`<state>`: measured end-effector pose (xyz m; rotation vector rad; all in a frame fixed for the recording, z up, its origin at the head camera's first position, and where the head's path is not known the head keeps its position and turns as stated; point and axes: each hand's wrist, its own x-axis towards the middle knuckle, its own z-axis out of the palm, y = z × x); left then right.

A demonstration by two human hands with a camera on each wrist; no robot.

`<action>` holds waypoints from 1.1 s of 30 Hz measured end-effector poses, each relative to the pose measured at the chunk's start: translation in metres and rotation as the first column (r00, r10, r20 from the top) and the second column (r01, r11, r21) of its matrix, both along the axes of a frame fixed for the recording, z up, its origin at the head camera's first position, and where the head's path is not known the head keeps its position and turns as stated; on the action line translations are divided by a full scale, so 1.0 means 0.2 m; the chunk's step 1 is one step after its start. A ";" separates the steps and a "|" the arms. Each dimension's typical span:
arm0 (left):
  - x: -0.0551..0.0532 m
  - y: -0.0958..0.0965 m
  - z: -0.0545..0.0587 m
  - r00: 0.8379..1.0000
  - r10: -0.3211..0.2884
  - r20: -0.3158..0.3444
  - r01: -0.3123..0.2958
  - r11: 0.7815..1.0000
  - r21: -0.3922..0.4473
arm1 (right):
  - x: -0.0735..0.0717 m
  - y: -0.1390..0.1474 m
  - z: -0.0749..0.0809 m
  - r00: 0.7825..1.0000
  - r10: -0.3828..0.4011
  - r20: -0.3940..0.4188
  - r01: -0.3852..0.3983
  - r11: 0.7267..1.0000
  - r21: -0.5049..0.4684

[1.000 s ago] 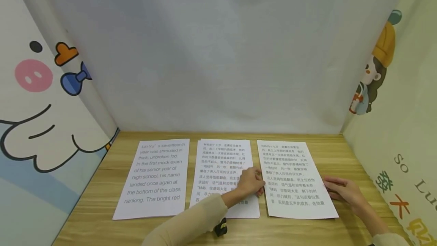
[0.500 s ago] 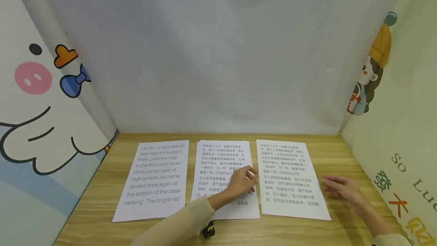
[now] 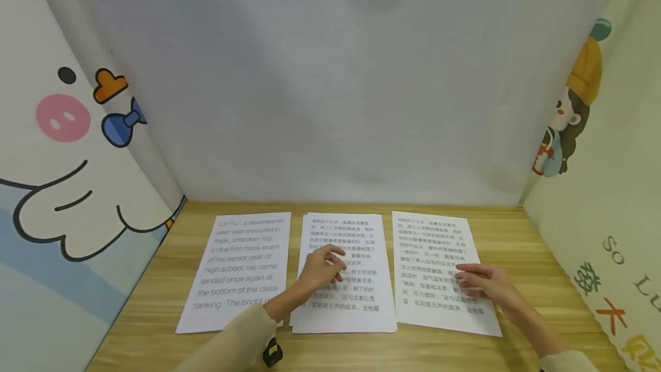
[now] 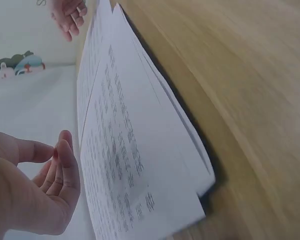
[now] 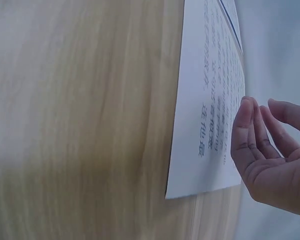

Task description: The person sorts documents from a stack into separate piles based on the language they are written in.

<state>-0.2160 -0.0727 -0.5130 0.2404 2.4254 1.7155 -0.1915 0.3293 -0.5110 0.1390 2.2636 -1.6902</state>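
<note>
– So, what's happening around that middle stack of white, Chinese-printed paper (image 3: 364, 280)?
– Left hand (image 3: 322, 271) is hanging over it, loosely curled and empty. Right hand (image 3: 488, 286) is hovering empty, thumb apart, over the white rectangular sheet (image 3: 434, 274) right of the stack.
– Handling?
– Probably light, floppy, crease-prone; I'd be pinching side edges.

A white backdrop (image 3: 330, 85) and cartoon-printed screens (image 3: 67, 188) form a booth.

Under soft, dim light, the wrist views blur the printed papers (image 4: 157, 145).
</note>
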 end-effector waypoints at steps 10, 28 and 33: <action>0.02 -0.27 -0.02 0.987 0.147 0.063 -0.144 0.988 -0.051 | -0.02 -0.15 -0.05 0.999 0.035 0.030 -0.033 0.998 -0.059; 0.03 -0.39 -0.07 0.968 0.242 0.073 -0.219 0.946 -0.238 | -0.13 -0.52 -0.08 0.990 0.140 -0.006 -0.140 0.985 -0.103; 0.00 -0.38 -0.08 0.971 0.237 0.042 -0.220 0.944 -0.246 | -0.17 -0.60 -0.08 0.990 0.140 0.012 -0.138 0.986 -0.092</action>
